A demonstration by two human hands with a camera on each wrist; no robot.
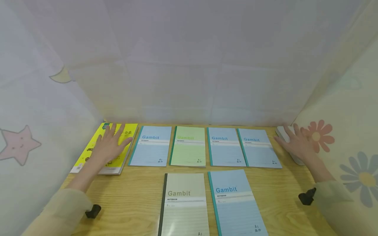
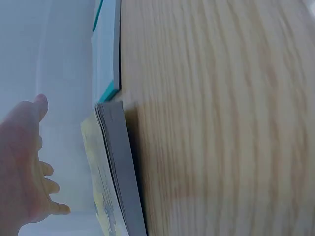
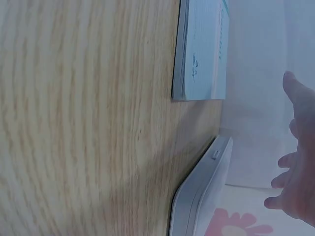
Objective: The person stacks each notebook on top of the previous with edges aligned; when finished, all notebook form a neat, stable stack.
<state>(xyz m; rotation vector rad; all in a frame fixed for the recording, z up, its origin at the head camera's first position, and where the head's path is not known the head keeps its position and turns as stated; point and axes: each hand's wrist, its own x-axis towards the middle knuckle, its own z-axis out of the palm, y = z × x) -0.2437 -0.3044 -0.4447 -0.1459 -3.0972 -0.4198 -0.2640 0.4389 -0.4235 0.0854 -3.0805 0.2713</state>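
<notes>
My left hand (image 1: 108, 148) is spread, palm down, above a thick yellow book (image 1: 119, 160) at the back left. In the left wrist view a gap shows between the fingers and the book (image 2: 104, 172). Over at the back right, my right hand (image 1: 300, 147) stretches its fingers above a flat white rounded object (image 1: 297, 160). The right wrist view shows that hand (image 3: 302, 167) apart from the white object (image 3: 204, 189), whose kind I cannot tell. Neither hand holds anything.
Along the back lie a blue notebook (image 1: 152, 150), a green notebook (image 1: 189, 152) and two more blue notebooks (image 1: 225, 152) (image 1: 260, 152). Nearer are a grey-beige notebook (image 1: 185, 216) and another blue notebook (image 1: 237, 213). Pale printed cloth (image 1: 177, 88) encloses the wooden table (image 1: 130, 196).
</notes>
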